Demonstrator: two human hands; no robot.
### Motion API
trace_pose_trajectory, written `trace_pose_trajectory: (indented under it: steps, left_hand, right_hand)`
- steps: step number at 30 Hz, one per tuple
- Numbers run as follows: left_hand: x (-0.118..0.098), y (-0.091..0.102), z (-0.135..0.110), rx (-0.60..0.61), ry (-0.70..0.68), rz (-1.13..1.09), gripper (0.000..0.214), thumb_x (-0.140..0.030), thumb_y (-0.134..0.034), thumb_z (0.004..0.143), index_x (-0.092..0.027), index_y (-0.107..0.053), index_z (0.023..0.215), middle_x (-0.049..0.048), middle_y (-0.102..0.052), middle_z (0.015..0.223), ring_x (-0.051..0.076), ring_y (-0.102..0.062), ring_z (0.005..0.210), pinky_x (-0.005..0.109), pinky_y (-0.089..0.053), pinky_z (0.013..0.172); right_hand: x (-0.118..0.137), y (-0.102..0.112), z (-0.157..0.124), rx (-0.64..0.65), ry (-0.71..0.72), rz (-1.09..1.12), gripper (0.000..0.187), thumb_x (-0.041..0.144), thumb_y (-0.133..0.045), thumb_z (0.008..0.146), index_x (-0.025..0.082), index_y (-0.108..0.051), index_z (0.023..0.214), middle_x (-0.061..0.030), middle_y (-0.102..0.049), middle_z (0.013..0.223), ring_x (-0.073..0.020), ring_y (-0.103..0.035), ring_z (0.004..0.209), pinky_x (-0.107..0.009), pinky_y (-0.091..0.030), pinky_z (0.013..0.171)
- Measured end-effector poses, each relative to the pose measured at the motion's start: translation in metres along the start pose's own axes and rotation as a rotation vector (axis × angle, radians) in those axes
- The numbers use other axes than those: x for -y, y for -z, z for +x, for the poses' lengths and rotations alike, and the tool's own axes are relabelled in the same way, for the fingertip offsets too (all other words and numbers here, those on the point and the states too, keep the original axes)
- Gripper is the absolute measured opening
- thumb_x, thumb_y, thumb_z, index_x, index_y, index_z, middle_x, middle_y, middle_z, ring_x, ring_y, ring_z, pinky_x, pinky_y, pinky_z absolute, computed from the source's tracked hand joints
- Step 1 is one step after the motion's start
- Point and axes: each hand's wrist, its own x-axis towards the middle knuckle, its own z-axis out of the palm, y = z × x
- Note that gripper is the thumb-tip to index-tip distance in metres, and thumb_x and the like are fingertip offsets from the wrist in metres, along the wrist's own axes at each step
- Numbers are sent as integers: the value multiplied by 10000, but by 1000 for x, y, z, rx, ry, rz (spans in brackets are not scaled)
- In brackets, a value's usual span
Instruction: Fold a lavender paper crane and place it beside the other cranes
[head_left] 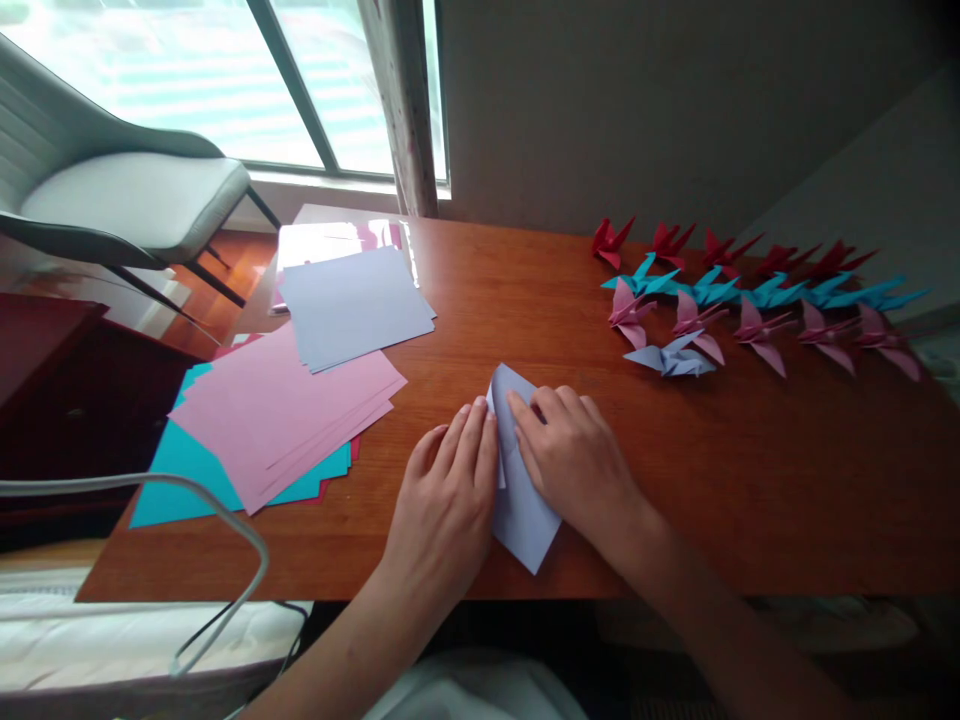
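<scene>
A pale lavender sheet of origami paper (525, 520) lies on the table near its front edge, partly folded, with a pointed top and a pointed bottom corner. My left hand (456, 480) presses along its left side, fingers together on a narrow folded flap. On the upper right part of the same sheet rests my right hand (574, 450), its fingers bent and thumb side pressed to the paper. Both palms face down, and they hide part of the folds. A finished lavender paper crane (671, 358) stands to the right, beyond my right hand.
Pink sheets (300, 410), blue sheets (187, 480) and lavender sheets (360, 305) are stacked at the left of the wooden table (487, 290). Rows of red, blue and pink cranes (757, 325) stand at the back right. A white cable (225, 510) arches at the left; a chair (135, 200) stands behind.
</scene>
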Motion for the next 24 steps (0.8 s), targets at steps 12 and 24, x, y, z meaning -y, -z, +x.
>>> trace_pose_trajectory:
  steps: [12, 24]
  left_hand:
    - [-8, -5, 0, -9, 69, -58, 520, -247, -409, 994, -10, -462, 1454, 219, -392, 1562, 341, -417, 1439, 491, -340, 1148]
    - [-2, -1, -5, 52, 2, -146, 772, -573, -431, 968, -36, -379, 1520, 173, -321, 1614, 347, -306, 1493, 504, -173, 1219]
  right_hand:
    - [1, 1, 26, 143, -25, 86, 463, 187, -441, 989, 135, -474, 1448, -136, -692, 1111, -251, -638, 948, -351, -547, 724]
    - [3, -5, 15, 148, -41, 95, 501, 191, -465, 995, 198, -448, 1496, -113, -661, 1065, -250, -609, 935, -351, -545, 758]
